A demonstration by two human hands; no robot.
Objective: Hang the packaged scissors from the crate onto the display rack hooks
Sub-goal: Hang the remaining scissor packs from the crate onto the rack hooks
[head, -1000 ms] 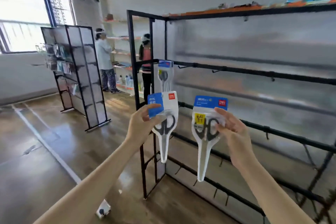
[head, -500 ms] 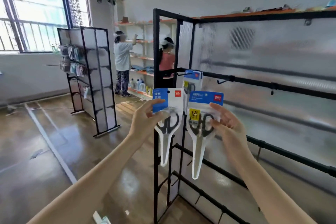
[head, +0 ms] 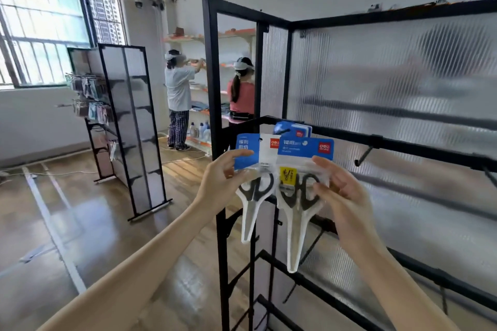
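so both hands gripped packs at frame centre: left hand point(head: 224, 183) pinched the left pack point(head: 254, 169), right hand point(head: 340, 196) the right pack point(head: 302, 185), blades pointing down. just above sat the hung pack point(head: 294, 130); the right looked nearer its hook.

**Brand logo shows on scissors packs**

A red square reading "deli" sits at the top right of the blue card on the right scissors pack point(head: 305, 169). The same red logo marks the left scissors pack point(head: 255, 166) and a hanging pack point(head: 294, 130) behind them. Chinese characters and a yellow sticker are too blurred to read.
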